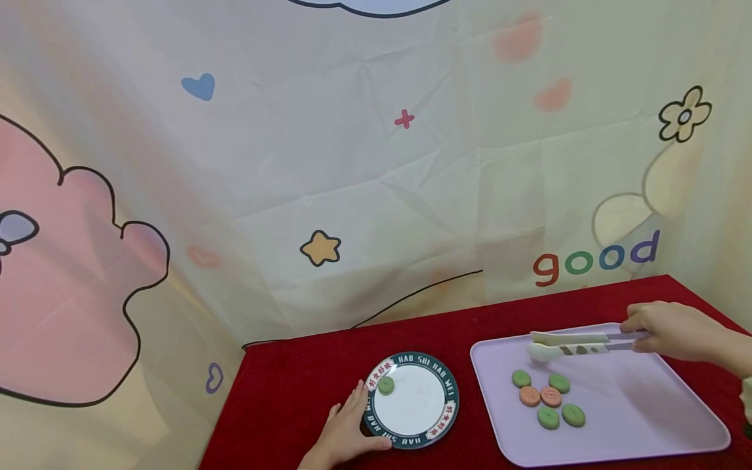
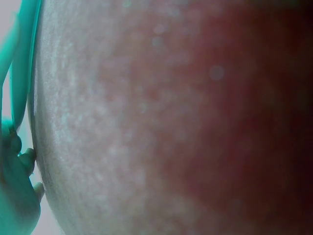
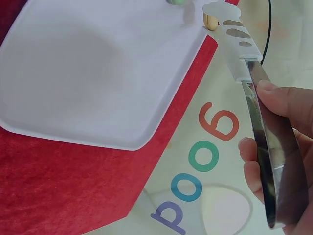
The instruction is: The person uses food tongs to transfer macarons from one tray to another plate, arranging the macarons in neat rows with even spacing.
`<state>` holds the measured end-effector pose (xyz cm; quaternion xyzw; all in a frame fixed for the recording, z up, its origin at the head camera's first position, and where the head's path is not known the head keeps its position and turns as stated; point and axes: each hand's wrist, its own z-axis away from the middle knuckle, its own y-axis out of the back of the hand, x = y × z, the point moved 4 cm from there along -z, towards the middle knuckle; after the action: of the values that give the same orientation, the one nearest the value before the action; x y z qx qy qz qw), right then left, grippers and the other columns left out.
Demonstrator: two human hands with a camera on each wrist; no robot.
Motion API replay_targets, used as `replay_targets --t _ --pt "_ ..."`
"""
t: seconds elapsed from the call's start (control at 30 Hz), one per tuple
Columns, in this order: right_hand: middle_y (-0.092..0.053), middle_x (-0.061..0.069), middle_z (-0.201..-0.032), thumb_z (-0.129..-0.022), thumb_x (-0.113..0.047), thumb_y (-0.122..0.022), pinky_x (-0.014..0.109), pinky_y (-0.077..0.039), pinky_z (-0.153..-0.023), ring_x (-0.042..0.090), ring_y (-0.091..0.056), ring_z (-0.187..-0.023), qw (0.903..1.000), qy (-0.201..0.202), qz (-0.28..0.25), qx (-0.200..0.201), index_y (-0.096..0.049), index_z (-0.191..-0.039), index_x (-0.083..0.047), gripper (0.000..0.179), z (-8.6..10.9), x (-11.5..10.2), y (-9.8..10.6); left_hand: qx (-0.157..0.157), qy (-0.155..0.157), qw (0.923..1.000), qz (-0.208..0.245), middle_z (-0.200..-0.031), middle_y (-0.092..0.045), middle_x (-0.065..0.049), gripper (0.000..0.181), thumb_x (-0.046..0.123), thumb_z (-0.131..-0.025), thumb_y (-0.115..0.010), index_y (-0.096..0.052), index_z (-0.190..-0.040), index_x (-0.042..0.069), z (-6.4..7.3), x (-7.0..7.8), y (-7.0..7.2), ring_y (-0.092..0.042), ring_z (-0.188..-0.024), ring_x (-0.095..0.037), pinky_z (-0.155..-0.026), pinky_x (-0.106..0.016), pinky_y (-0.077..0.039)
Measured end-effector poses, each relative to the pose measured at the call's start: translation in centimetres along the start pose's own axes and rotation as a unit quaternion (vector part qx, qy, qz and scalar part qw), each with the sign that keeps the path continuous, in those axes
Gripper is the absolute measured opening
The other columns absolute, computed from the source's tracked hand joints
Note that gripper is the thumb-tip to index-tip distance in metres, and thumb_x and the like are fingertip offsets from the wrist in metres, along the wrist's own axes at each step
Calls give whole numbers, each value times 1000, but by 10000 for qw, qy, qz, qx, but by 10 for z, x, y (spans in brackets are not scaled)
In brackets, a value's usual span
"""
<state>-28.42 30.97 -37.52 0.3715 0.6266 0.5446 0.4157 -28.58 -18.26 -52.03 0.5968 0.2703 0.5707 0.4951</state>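
My right hand (image 1: 670,329) grips a pair of metal tongs (image 1: 578,344) with white tips, held level above the back of a lilac tray (image 1: 646,405). The tong tips are apart and hold nothing. In the right wrist view the tongs (image 3: 254,93) run up from my fingers (image 3: 283,110). Several green and pink round cakes (image 1: 548,398) lie on the tray below the tips. My left hand (image 1: 346,431) rests on the rim of a round white plate (image 1: 414,405), where one green cake (image 1: 385,385) sits. The left wrist view is a close blur of red cloth.
The red tablecloth (image 1: 305,385) ends at the left edge beside my left hand and at the back against a printed curtain (image 1: 352,196). A black cable (image 1: 411,297) runs along the table's back edge.
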Motion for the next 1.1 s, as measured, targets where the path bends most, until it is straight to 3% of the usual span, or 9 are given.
replay_targets --t 0.8,1.1 --pt "-54 -9 -76 -65 -24 -75 15 -41 -53 2 -48 -67 9980 557 -105 271 -71 -87 -12 26 -19 -33 7 -78 22 10000 28 -148 -18 -10 112 73 -58 -58 -20 -141 7 0 1 2 -20 -134 -29 -99 -63 -18" --pt "-53 -12 -73 -65 -21 -75 15 -41 -52 1 -46 -65 9957 807 -71 452 -71 -82 -17 18 -27 -50 10 -37 30 10000 4 -148 -18 -9 113 74 -58 -57 -20 -141 8 -1 0 2 -20 -134 -28 -99 -63 -18"
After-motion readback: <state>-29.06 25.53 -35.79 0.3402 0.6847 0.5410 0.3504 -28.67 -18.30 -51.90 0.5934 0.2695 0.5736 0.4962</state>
